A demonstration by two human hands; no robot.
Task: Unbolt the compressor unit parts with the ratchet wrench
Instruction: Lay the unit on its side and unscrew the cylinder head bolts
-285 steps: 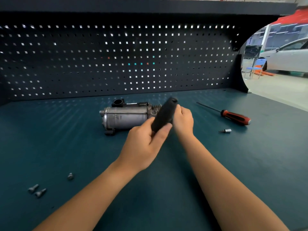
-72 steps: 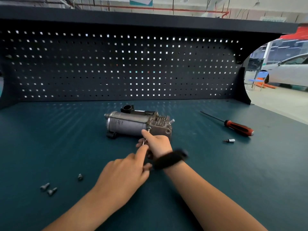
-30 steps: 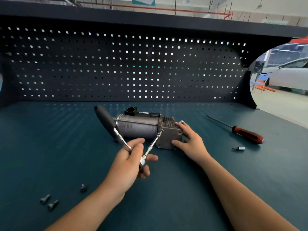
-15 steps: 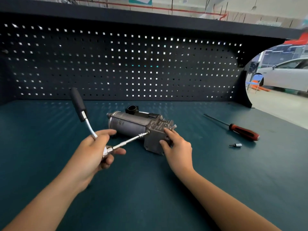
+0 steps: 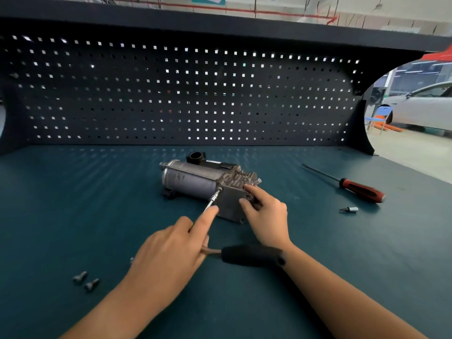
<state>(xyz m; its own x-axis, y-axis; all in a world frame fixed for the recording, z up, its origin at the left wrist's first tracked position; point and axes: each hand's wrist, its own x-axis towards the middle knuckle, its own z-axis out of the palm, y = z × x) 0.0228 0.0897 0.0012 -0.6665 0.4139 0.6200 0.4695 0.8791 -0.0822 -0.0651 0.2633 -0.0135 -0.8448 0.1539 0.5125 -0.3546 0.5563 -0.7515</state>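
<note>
While working corner bolt (image 5: 220,189), treat compressor (image 5: 193,179) as heavy, rigid, roll-prone: brace at finned end, clasped by right hand (image 5: 266,216); ratchet wrench (image 5: 252,255) head wrapped in left hand (image 5: 171,250), forefinger along extension.

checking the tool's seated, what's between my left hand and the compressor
Only the extension bar of the ratchet wrench, running from left hand to compressor; head view.

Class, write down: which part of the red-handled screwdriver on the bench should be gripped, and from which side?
Grip the screwdriver by its thick red-and-black handle, coming from above on the right: it lies flat, handle end nearest the bench's right edge, thin shaft pointing back-left toward the pegboard.
</note>
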